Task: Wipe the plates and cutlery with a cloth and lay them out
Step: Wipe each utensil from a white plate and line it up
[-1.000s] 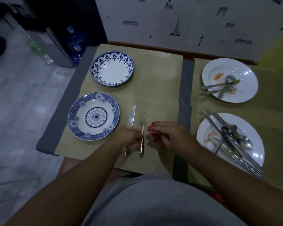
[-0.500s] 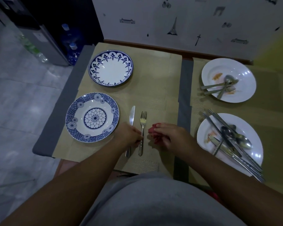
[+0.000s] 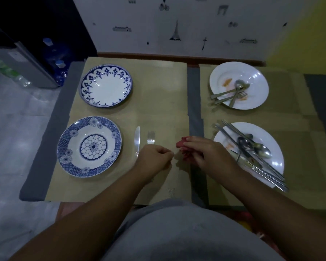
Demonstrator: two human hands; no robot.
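Left hand (image 3: 154, 160) curls over, perhaps gripping, lengthwise fork (image 3: 151, 138), tines away; right hand (image 3: 212, 156) grips cloth (image 3: 182, 145).

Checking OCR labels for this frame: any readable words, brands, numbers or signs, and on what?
No text can be read.
Wallpaper: drawings only, no letters.
Grey appliance: a small label, too blurred to read.
Bottles: labels too dark and blurred to read.

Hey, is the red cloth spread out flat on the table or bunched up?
Bunched up. The red cloth is a crumpled wad gripped in the right hand, whose fingers curl round it.
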